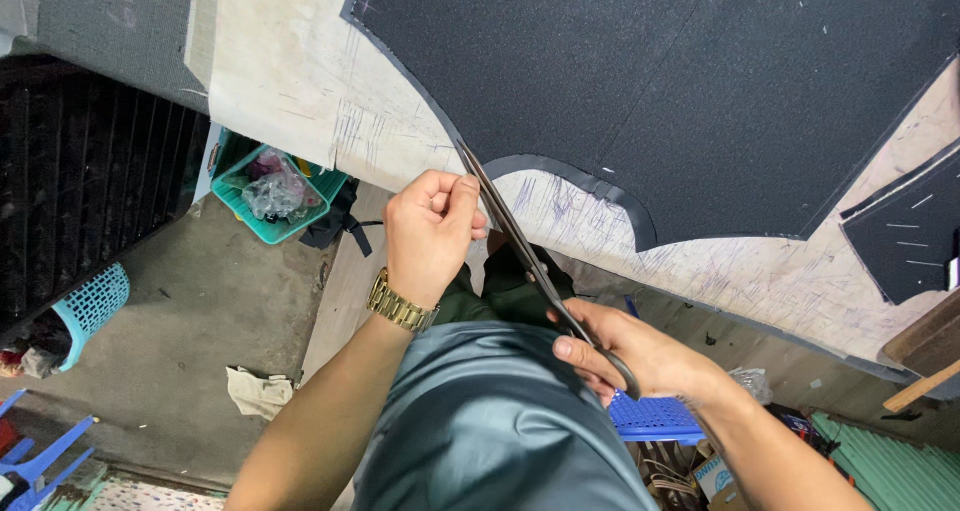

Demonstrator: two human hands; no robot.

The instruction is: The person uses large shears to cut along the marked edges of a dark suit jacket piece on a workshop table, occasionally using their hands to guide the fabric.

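A large piece of black fabric (pixel 700 91) lies on a pale, pen-marked cutting table (pixel 330 101). My right hand (pixel 630 351) grips the handles of long dark scissors (pixel 510 231), whose blades point up and left to the fabric's curved edge. A narrow black strip (pixel 560 168) runs along that curved edge, partly cut away. My left hand (pixel 430 231), with a gold watch (pixel 400 306) on the wrist, pinches the strip's end beside the scissor blades.
A second black fabric piece with white chalk marks (pixel 910 236) lies at the right. Below the table edge stand a green basket (pixel 275 196), a turquoise basket (pixel 95 306), a blue perforated stool (pixel 655 418) and a blue chair (pixel 40 456). A rag (pixel 258 391) lies on the concrete floor.
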